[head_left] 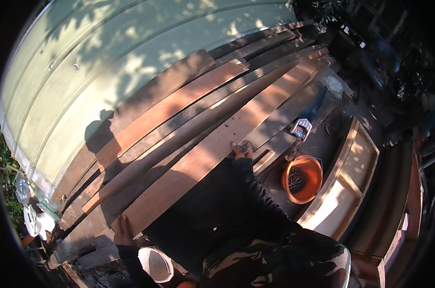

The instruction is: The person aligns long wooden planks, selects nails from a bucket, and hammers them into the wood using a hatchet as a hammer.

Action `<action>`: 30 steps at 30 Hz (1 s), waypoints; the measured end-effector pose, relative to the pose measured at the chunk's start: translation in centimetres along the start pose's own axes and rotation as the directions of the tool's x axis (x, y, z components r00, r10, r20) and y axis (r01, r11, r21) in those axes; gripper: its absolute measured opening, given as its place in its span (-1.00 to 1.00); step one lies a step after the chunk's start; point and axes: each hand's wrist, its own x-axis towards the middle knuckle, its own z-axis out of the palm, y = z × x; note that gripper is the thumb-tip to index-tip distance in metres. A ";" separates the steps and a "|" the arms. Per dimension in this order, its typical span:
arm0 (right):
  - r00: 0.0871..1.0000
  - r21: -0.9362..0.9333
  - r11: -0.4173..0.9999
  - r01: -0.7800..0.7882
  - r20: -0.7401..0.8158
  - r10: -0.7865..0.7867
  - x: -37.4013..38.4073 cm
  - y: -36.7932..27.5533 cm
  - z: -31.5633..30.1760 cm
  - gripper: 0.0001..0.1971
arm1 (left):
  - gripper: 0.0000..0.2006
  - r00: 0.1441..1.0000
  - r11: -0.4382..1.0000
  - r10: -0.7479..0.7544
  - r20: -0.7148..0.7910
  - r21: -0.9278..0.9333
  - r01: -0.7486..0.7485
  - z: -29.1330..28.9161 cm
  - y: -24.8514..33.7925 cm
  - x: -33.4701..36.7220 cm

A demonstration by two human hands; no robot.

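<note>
A long reddish-brown wooden plank (198, 158) runs slantwise from the lower left to the upper right, on top of other boards. My left hand (124, 230) grips its near left end, fingers partly in shadow. Further along, my right hand (242, 150) holds the near long edge, with fingertips over the top face and the rest of the grip hidden. Beyond this plank lie several more boards, among them a lighter reddish one (179, 108) and a darker one (164, 81).
An orange bucket (317, 178) with nails or similar thin pieces stands right of my right arm. Past it leans a wood-framed panel (340, 204). A white container (156, 265) sits by my left forearm. A pale ribbed metal sheet (97, 53) rises behind the boards.
</note>
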 end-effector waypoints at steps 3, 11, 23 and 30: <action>0.997 -0.058 0.996 0.061 -0.049 -0.064 -0.9 -1.1 1.3 -0.82 | -0.17 0.997 0.992 -0.075 0.036 0.101 0.071 2.6 -2.7 -3.5; 0.971 0.040 0.976 -0.213 -0.104 0.216 1.1 -2.7 3.0 -0.79 | -0.29 0.979 0.975 -0.171 -0.110 0.125 0.184 4.6 -2.3 2.2; 0.949 -0.314 0.897 -0.311 -0.146 0.278 3.8 -1.3 0.2 -0.76 | -0.56 0.476 0.510 -0.853 -0.214 -0.536 0.673 9.8 -11.1 -1.7; 0.948 -0.351 0.884 -0.309 -0.192 0.255 3.7 -2.6 0.7 -0.79 | -0.71 0.461 0.430 -0.881 -0.111 -0.597 0.677 9.6 -9.8 -0.6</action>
